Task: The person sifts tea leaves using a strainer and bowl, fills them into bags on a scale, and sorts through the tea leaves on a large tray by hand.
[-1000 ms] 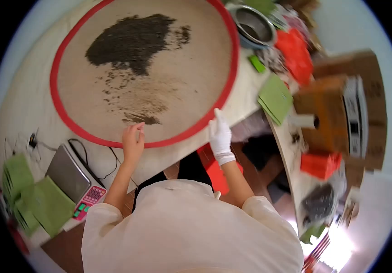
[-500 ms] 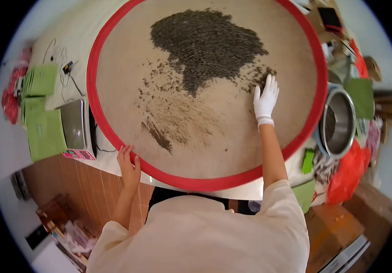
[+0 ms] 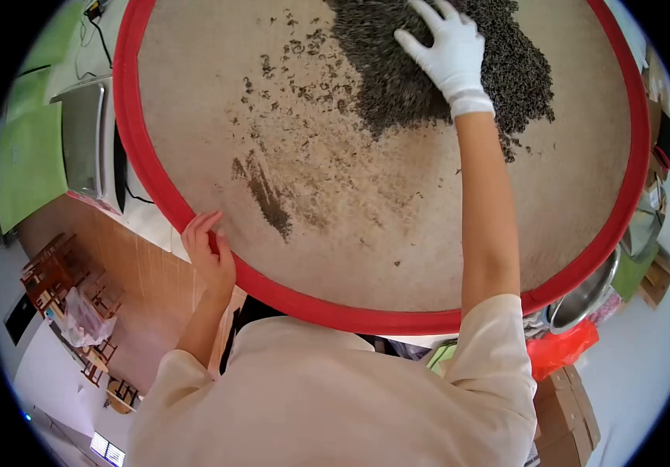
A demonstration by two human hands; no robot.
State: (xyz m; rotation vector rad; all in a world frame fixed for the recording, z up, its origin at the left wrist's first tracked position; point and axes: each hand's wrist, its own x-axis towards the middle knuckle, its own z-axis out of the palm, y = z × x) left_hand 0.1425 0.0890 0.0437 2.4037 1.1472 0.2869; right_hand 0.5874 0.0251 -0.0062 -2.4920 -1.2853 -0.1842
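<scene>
A large round tray (image 3: pixel 561 233) with a beige cloth-like bed and a red rim lies in front of me. On its far part is a heap of dark, loose bits (image 3: pixel 518 86) that look like dried tea leaves. My right hand (image 3: pixel 450 50), in a white glove, lies on the heap with fingers spread. At the near left, my bare left hand (image 3: pixel 209 253) is curled over the red rim and grips it. Scattered bits and a dark streak (image 3: pixel 269 204) of finer matter mark the tray's left half.
Left of the tray is a scale (image 3: pixel 82 132) with a metal plate, beside a green sheet (image 3: pixel 31 167). At the lower right are a metal bowl (image 3: pixel 584 292), partly hidden by the tray, a red plastic bag (image 3: pixel 561 349) and a cardboard box (image 3: pixel 564 416).
My right hand has moved up and inward from the tray's right side onto the dark heap. The view has shifted and turned. My left hand stays at the rim.
</scene>
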